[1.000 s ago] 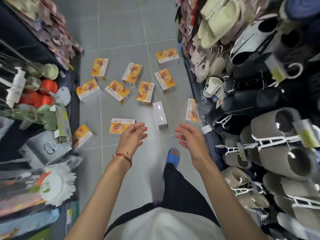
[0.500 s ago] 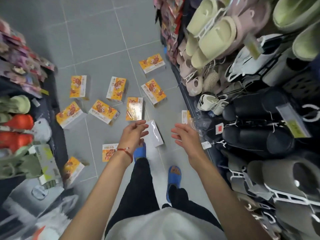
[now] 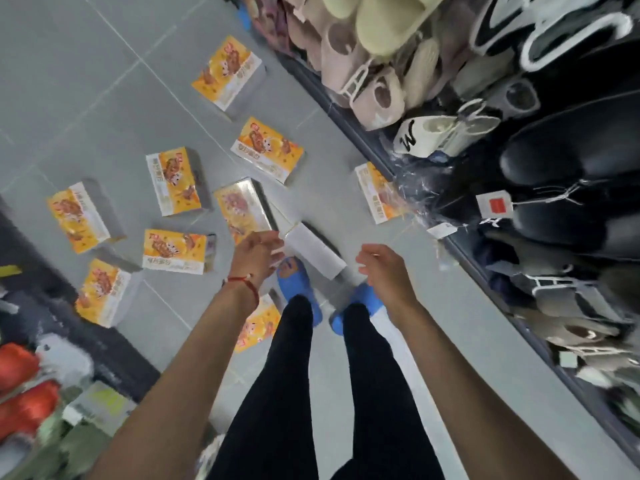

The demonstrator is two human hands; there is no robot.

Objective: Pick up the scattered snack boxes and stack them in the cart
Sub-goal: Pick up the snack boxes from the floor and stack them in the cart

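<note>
Several orange and yellow snack boxes lie scattered on the grey tiled floor. One box point(image 3: 313, 249) lies white side up just ahead of my feet. Another box point(image 3: 242, 209) lies to its left, and one point(image 3: 375, 194) leans by the right shelf's foot. A further box point(image 3: 258, 323) lies partly hidden behind my left forearm. My left hand point(image 3: 258, 252) hangs above the near boxes with fingers loosely apart, holding nothing. My right hand point(image 3: 384, 268) is also empty and spread, to the right of the white-sided box. No cart is in view.
Racks of slippers point(image 3: 519, 150) line the right side down to the floor. A dark shelf base point(image 3: 100, 351) with red and green goods borders the left. My feet in blue slippers point(image 3: 299, 282) stand in the narrow aisle between them.
The view has tilted and come closer to the boxes as I stepped forward. Both feet now stand side by side behind the white-sided box. My hands stay empty and spread.
</note>
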